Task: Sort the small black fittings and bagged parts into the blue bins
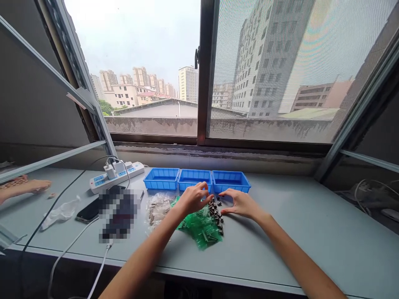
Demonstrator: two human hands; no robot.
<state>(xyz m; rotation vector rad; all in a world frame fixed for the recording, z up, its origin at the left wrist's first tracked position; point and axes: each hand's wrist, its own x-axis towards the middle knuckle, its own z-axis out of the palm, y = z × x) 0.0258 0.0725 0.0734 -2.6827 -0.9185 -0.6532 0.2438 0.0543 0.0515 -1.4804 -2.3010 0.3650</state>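
Note:
Over the green plastic bags (pixel 202 230) my left hand (pixel 193 198) hovers, fingers bent and thumb apart from them, with nothing visible in it. My right hand (pixel 241 204) rests on the table at the right of a pile of small dark metallic parts (pixel 215 211). Its thumb and fingers are spread towards the pile, and a few loose pieces lie between them. The green bags have thin pin-like pieces in them. Left of these are clear bags (pixel 158 207) of small light-coloured parts, partly behind my left forearm.
Three blue bins stand in a row near the window: left bin (pixel 161 188), middle bin (pixel 184 187), right bin (pixel 232 189). A white power strip (pixel 131 171), a phone (pixel 89 212), cables and a crumpled clear bag (pixel 60 214) lie leftward. Another person's hand (pixel 31 186) is at far left.

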